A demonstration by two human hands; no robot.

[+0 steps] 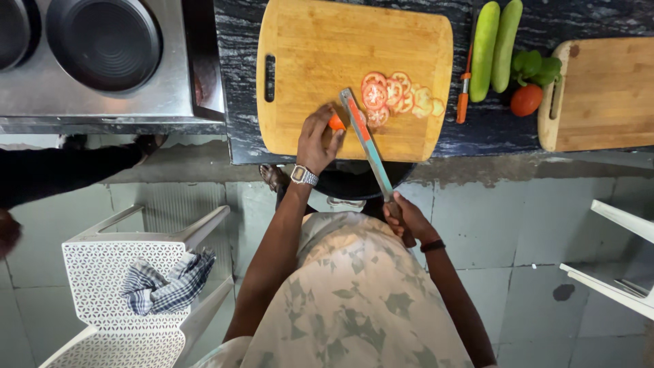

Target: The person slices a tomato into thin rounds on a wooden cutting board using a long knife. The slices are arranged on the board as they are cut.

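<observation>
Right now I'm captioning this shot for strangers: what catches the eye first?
The long knife in the right hand, slanting across the wooden cutting board. The left hand pins a tomato end beside a fan of tomato slices. Right of the board lie two cucumbers.

The counter (490, 129) was dark stone with pale streaks. Straight on it sat a big wooden cutting board (306, 41), two cucumbers (495, 46) lying side by side, an orange-handled peeler (464, 95) just left of them, a green pepper (537, 66) touching a whole tomato (526, 100), and a second board (603, 95) at the right edge.
</observation>
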